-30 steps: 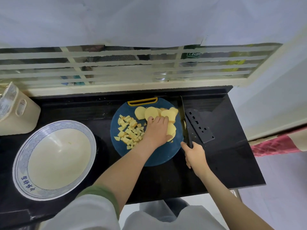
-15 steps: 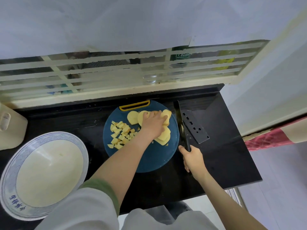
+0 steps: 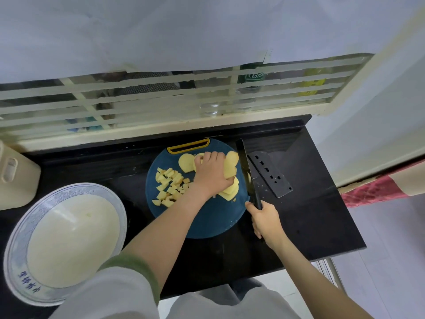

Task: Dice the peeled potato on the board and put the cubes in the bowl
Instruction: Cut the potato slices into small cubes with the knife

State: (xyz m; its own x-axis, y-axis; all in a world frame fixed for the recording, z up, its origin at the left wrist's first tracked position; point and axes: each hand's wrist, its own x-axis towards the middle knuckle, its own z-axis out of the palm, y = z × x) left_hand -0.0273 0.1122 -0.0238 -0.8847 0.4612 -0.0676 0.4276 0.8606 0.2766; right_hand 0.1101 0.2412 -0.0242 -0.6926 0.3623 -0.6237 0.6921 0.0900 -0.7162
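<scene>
- Gripping the potato slices (image 3: 231,166), the left hand (image 3: 212,172) is resting on the board (image 3: 207,222).
- The right hand (image 3: 264,218) is clutching the knife (image 3: 245,166) (blade pointing away) just right of it.
- Cubes (image 3: 170,186) are lying just left of the left hand, the bowl (image 3: 18,238) farther left.

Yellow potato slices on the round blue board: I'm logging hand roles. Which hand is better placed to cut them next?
Right. The right hand grips the black knife just beside the yellow potato slices, which the left hand holds in place.
</scene>
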